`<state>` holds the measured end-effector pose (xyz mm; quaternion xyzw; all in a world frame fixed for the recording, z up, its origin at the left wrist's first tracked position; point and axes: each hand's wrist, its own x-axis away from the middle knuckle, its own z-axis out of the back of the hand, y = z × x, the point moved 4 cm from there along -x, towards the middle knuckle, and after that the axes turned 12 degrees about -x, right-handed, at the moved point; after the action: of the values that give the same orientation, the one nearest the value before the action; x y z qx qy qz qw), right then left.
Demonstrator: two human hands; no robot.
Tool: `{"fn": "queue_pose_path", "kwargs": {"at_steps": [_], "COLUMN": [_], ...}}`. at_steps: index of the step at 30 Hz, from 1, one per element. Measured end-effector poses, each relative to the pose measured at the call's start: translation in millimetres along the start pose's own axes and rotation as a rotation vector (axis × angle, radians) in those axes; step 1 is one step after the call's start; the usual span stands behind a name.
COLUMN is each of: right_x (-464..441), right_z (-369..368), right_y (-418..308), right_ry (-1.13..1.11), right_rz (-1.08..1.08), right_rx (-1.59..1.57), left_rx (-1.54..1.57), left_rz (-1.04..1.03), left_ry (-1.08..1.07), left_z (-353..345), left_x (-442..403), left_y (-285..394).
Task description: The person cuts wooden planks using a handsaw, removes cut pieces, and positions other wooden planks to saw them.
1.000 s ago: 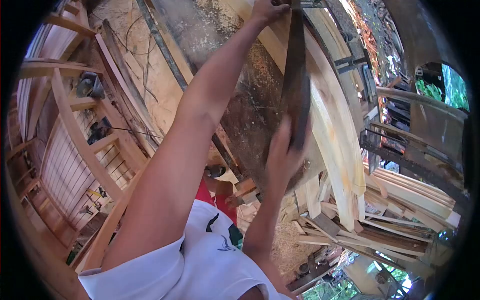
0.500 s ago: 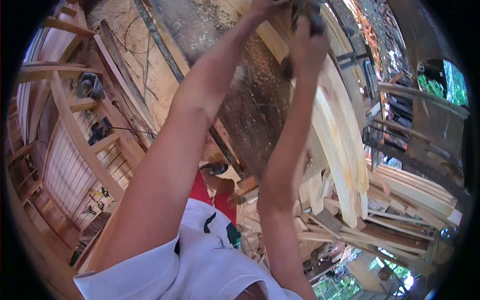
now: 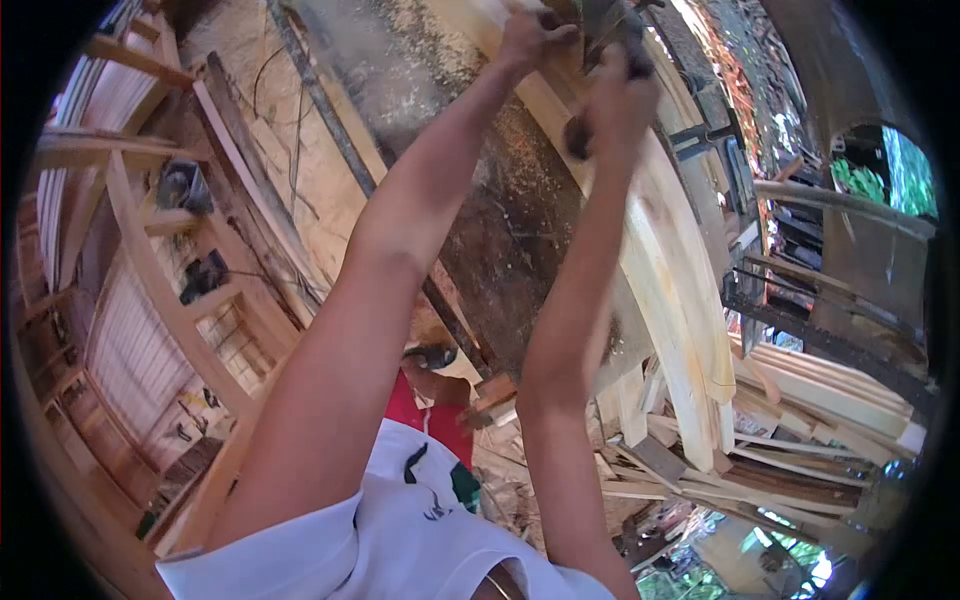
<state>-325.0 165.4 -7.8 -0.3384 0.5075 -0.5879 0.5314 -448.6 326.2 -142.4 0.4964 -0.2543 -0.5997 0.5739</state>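
At the top of the head view, my right hand (image 3: 620, 105) is closed round the handle of a dark hand-held power tool (image 3: 612, 22); its exact kind is blurred and partly cut off. A round dark knob or end (image 3: 577, 137) shows beside this hand. Left of the tool, my left hand (image 3: 537, 38) has its fingers curled at a pale wooden board (image 3: 545, 105). The board lies on a dark, dusty worktable (image 3: 505, 235). Sawdust (image 3: 425, 30) is scattered on the worktable beyond my left forearm.
Long pale curved planks (image 3: 665, 300) lie along the right side. Scrap lumber (image 3: 790, 440) is piled at lower right. Wooden frames (image 3: 165, 270) stand at left, and a cable (image 3: 297, 150) runs over the dusty floor. A dark metal bracket (image 3: 700, 140) sits beyond the planks.
My left hand has come further into view, lower in the frame. My right hand and the tool have shifted only slightly. A haze of dust shows more strongly at the top.
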Motion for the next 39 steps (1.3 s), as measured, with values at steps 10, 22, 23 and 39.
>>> {"fn": "queue_pose_path", "kwargs": {"at_steps": [10,22,23,39], "right_x": [362,35,102,17], "right_z": [109,10,26,-2], "right_y": [-78,-15,-36,-22], "right_ry": [0.079,0.074,0.071,0.013], "right_rz": [-0.172,0.429,0.196,0.336], "right_rx": [-0.026,0.046,0.021,0.057], "left_rx": [0.028,0.022,0.026,0.012], "left_rz": [0.066,0.006,0.011,0.02], "left_ry": [-0.09,-0.041,-0.052,-0.027], "left_z": [3,-6,-4,-8], "left_x": [1,-7,-3,-1], "left_y": [10,-2,-2,3]}}
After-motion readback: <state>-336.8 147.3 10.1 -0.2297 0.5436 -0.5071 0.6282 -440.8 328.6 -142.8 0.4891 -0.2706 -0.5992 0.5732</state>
